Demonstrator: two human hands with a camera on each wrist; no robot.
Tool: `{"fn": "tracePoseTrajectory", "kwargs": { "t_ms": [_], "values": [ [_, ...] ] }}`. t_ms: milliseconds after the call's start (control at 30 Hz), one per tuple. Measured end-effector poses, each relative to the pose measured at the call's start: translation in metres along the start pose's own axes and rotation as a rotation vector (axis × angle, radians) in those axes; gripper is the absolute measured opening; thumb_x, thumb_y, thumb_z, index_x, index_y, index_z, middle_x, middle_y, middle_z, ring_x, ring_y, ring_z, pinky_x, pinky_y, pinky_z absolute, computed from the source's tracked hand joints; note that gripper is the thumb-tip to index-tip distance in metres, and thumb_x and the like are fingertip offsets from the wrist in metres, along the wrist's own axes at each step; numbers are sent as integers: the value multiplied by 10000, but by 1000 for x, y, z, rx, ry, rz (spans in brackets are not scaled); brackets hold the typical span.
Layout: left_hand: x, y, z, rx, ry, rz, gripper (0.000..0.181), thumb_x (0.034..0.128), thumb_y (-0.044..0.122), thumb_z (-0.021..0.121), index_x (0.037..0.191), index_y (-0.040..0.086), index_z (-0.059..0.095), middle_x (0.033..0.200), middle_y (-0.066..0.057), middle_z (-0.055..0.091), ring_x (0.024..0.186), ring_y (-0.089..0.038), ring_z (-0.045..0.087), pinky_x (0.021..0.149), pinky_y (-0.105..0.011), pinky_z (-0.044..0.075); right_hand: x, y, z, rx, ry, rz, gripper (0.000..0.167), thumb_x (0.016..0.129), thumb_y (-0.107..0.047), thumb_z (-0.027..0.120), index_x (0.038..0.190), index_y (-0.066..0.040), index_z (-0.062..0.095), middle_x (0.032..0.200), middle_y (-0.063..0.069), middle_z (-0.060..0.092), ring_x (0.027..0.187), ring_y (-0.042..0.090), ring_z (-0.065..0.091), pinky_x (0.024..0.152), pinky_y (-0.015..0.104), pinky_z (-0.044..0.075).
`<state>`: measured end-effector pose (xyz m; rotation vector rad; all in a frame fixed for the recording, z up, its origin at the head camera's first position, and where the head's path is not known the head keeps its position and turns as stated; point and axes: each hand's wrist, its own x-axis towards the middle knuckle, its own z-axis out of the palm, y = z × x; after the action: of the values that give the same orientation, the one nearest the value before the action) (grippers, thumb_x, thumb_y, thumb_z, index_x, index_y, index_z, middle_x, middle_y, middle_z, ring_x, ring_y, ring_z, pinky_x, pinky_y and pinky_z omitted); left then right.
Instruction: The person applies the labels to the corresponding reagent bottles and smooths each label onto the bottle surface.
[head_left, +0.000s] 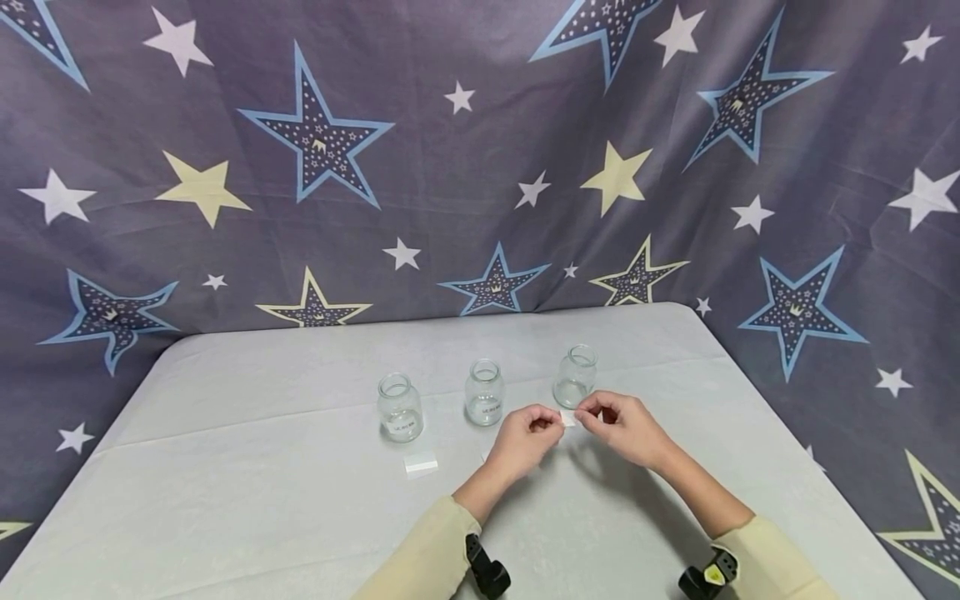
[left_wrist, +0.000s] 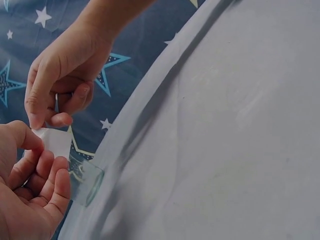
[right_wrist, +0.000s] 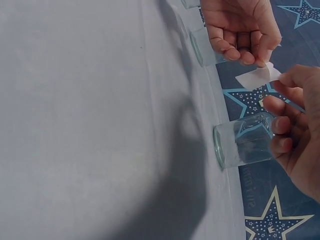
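Between my two hands is a small white sticker-like piece (head_left: pixel 567 418), pinched at opposite edges. The left hand (head_left: pixel 525 433) grips its left side with thumb and forefinger, and the right hand (head_left: pixel 628 429) pinches the other side. In the right wrist view the white piece (right_wrist: pixel 254 79) looks bent or partly folded. Just behind the hands stands a clear glass jar (head_left: pixel 575 382), upright and lidless, apart from the fingers. Two similar jars, a middle one (head_left: pixel 484 392) and a left one (head_left: pixel 401 408), carry white labels with small dark print.
A pale rectangular slip (head_left: pixel 421 463) lies on the white-covered table (head_left: pixel 247 492) in front of the left jar. Part of another faint slip shows beside the left wrist. A star-patterned cloth (head_left: pixel 420 192) hangs behind and around the table.
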<state>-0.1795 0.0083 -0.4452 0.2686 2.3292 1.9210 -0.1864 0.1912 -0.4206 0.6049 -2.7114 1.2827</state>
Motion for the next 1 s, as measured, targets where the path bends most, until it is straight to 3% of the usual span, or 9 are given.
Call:
{"fn": "tracePoseTrajectory", "kwargs": {
  "t_ms": [67, 333, 667, 1000],
  "values": [
    [0, 0, 0, 2, 0, 2, 113, 804, 96, 608, 858, 21, 674, 660, 46, 547, 534, -29, 439, 477, -155, 357, 0, 0, -1, 9, 12, 0, 58, 875, -140, 644, 857, -101, 683, 693, -47, 553, 550, 9, 384, 497, 182, 339],
    [-1, 0, -3, 11, 9, 8, 105, 785, 90, 621, 843, 20, 674, 668, 25, 565, 551, -38, 456, 490, -165, 374, -5, -40, -11, 21, 47, 59, 53, 860, -25, 614, 849, -1, 660, 630, 5, 508, 539, 24, 384, 494, 171, 331],
    [-2, -2, -6, 9, 7, -16, 111, 801, 120, 601, 839, 44, 672, 659, 70, 541, 536, -45, 454, 486, -179, 380, -4, -36, -13, 92, 85, 99, 79, 876, -28, 591, 860, 28, 645, 662, 10, 550, 550, 2, 425, 503, 182, 370],
    [-2, -5, -5, 1, 15, -20, 111, 790, 107, 624, 838, 14, 661, 655, 37, 550, 537, -51, 458, 456, -175, 377, -5, -30, -12, 150, 133, 103, 105, 887, -40, 591, 856, 55, 627, 651, 41, 563, 537, -6, 436, 496, 193, 376]
  ]
}}
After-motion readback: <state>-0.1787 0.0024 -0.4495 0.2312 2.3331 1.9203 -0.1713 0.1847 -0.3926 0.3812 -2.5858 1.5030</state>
